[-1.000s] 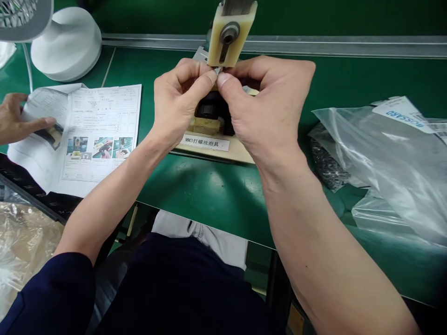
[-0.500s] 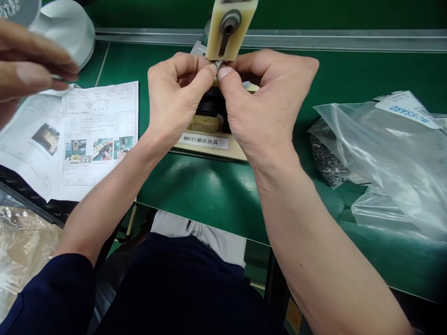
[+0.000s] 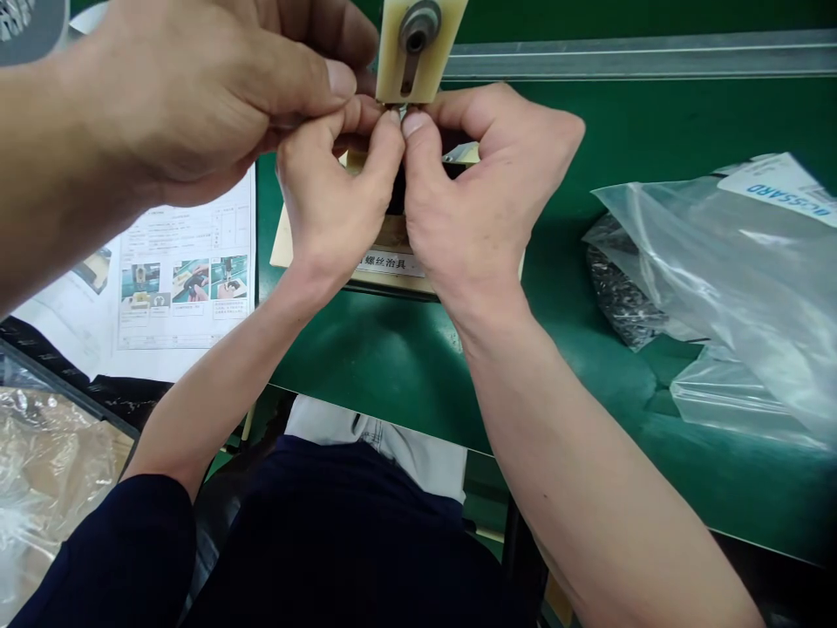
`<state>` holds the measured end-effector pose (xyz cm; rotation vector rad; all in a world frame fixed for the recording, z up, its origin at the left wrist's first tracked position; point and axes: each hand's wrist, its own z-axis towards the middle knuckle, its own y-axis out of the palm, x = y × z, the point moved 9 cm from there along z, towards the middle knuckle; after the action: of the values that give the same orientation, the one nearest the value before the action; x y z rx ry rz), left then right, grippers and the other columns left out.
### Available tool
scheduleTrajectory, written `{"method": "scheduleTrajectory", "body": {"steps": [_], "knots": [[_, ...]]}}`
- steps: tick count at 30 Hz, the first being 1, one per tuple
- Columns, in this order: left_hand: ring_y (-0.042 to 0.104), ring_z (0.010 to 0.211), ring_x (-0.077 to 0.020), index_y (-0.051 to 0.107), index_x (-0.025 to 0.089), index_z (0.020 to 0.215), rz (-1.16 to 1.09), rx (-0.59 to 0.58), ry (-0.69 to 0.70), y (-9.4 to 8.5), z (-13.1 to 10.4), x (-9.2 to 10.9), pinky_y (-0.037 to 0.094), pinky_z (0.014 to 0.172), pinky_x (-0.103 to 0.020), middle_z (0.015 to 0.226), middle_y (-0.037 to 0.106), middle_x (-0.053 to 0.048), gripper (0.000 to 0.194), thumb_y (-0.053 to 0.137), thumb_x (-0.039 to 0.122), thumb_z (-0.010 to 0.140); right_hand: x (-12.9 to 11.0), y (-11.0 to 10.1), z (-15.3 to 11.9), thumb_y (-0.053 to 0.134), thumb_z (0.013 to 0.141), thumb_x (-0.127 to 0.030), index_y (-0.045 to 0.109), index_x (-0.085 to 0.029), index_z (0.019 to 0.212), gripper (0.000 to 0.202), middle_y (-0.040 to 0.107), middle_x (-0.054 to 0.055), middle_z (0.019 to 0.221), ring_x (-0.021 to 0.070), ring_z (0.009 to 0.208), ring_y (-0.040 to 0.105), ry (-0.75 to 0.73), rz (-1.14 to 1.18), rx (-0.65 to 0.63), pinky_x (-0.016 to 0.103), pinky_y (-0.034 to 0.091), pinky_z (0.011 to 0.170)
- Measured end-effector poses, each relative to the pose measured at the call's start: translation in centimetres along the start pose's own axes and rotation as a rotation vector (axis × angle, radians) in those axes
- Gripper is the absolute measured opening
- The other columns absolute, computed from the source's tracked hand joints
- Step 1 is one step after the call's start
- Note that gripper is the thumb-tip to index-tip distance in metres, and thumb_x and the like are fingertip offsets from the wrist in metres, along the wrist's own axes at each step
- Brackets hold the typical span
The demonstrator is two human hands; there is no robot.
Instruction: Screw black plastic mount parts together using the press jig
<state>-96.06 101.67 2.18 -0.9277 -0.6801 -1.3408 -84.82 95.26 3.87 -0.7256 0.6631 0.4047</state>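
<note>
My left hand [image 3: 340, 183] and my right hand [image 3: 477, 174] meet at the lower end of a cream block [image 3: 418, 57] that has a round metal fitting and a slot. Both thumbs and forefingers are pinched together there, around something small and pale that I cannot make out. Below my hands is a cream fixture base with a white label [image 3: 392, 262]; dark parts on it are mostly hidden. Another person's hand [image 3: 215, 96] reaches in from the left, its fingertips close to my left hand.
Printed sheets [image 3: 187, 305] lie on the green table [image 3: 366, 349] at the left. Clear plastic bags [image 3: 732, 270], one with dark small parts, lie at the right. A crumpled plastic bag [image 3: 52, 471] is at the lower left. A metal rail [image 3: 621, 59] runs along the back.
The other person's hand has moved right, from the left edge to beside my left hand. My own hands remain pinched at the block; the whole view has shifted slightly.
</note>
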Motion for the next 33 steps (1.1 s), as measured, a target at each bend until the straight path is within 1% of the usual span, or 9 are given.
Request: {"method": "scheduleTrajectory", "body": {"steps": [2, 7, 12, 17, 21, 25, 27, 30, 33], "knots": [[0.051, 0.060, -0.0120, 0.052, 0.019, 0.057, 0.011, -0.002, -0.024, -0.1, -0.1, 0.0, 0.044, 0.066, -0.031, 0.059, 0.056, 0.003, 0.031, 0.069, 0.016, 0.083, 0.0, 0.0, 0.1, 0.056, 0.088, -0.018, 0.066, -0.018, 0.076, 0.015, 0.070, 0.003, 0.081, 0.0195, 0.079, 0.064, 0.001, -0.012, 0.001, 0.034, 0.048, 0.075], [0.052, 0.068, -0.0139, 0.056, 0.020, 0.061, -0.087, -0.059, -0.068, -0.2, 0.2, -1.4, 0.045, 0.071, -0.032, 0.067, 0.058, 0.000, 0.039, 0.073, 0.050, 0.078, -0.1, 0.1, 0.1, 0.057, 0.088, -0.018, 0.067, -0.016, 0.077, 0.015, 0.069, 0.005, 0.080, 0.0183, 0.076, 0.063, -0.012, -0.054, 0.026, 0.033, 0.048, 0.073], [0.057, 0.067, -0.0147, 0.062, 0.019, 0.065, -0.150, -0.080, -0.026, -0.2, 0.9, -2.2, 0.049, 0.066, -0.032, 0.068, 0.064, -0.001, 0.040, 0.078, 0.055, 0.070, -0.1, 0.1, -0.1, 0.055, 0.089, -0.021, 0.069, -0.014, 0.080, 0.018, 0.069, 0.005, 0.081, 0.0187, 0.078, 0.064, -0.039, -0.102, 0.062, 0.033, 0.048, 0.074], [0.060, 0.073, -0.0164, 0.066, 0.022, 0.071, -0.219, -0.117, 0.066, 0.3, 1.0, -1.6, 0.052, 0.071, -0.032, 0.074, 0.068, 0.000, 0.041, 0.071, 0.063, 0.073, 0.2, 0.1, -0.2, 0.055, 0.090, -0.022, 0.064, -0.023, 0.079, 0.015, 0.070, 0.001, 0.085, 0.0182, 0.081, 0.064, -0.006, -0.130, 0.049, 0.033, 0.049, 0.077], [0.061, 0.089, -0.0210, 0.069, 0.026, 0.085, -0.237, -0.153, 0.151, 0.6, 0.9, -1.1, 0.052, 0.081, -0.035, 0.086, 0.069, -0.001, 0.037, 0.070, 0.062, 0.075, 0.0, 0.2, -0.1, 0.052, 0.092, -0.025, 0.061, -0.026, 0.077, 0.017, 0.070, 0.002, 0.090, 0.0207, 0.089, 0.064, 0.002, -0.199, 0.036, 0.036, 0.049, 0.082], [0.056, 0.109, -0.0251, 0.067, 0.029, 0.094, -0.269, -0.184, 0.102, 1.0, 1.0, -1.8, 0.050, 0.090, -0.039, 0.096, 0.068, -0.002, 0.033, 0.071, 0.057, 0.077, 0.0, 0.9, 0.1, 0.051, 0.093, -0.026, 0.060, -0.023, 0.080, 0.017, 0.069, 0.007, 0.095, 0.0254, 0.096, 0.062, 0.059, -0.372, -0.029, 0.041, 0.045, 0.089], [0.054, 0.111, -0.0261, 0.067, 0.028, 0.095, -0.299, -0.186, 0.055, 1.0, 1.1, -2.3, 0.048, 0.093, -0.040, 0.097, 0.068, -0.003, 0.030, 0.074, 0.051, 0.077, 0.0, 1.0, 0.1, 0.050, 0.093, -0.027, 0.060, -0.022, 0.079, 0.017, 0.068, 0.007, 0.096, 0.0263, 0.097, 0.061, 0.079, -0.408, -0.042, 0.041, 0.043, 0.090], [0.055, 0.108, -0.0265, 0.068, 0.025, 0.090, -0.357, -0.225, 0.013, 1.2, 1.3, -2.5, 0.046, 0.096, -0.041, 0.095, 0.068, -0.004, 0.027, 0.079, 0.044, 0.074, 0.0, 0.8, 0.1, 0.051, 0.092, -0.028, 0.055, -0.025, 0.075, 0.018, 0.068, 0.005, 0.093, 0.0252, 0.096, 0.061, 0.073, -0.360, -0.016, 0.041, 0.044, 0.090], [0.058, 0.101, -0.0248, 0.070, 0.024, 0.094, -0.396, -0.295, 0.091, 1.1, 1.5, -1.7, 0.047, 0.095, -0.043, 0.096, 0.068, -0.004, 0.025, 0.078, 0.041, 0.076, -0.2, 0.4, 0.0, 0.052, 0.091, -0.029, 0.053, -0.025, 0.073, 0.019, 0.068, 0.004, 0.089, 0.0240, 0.091, 0.061, 0.009, -0.310, 0.026, 0.040, 0.046, 0.086]]}}
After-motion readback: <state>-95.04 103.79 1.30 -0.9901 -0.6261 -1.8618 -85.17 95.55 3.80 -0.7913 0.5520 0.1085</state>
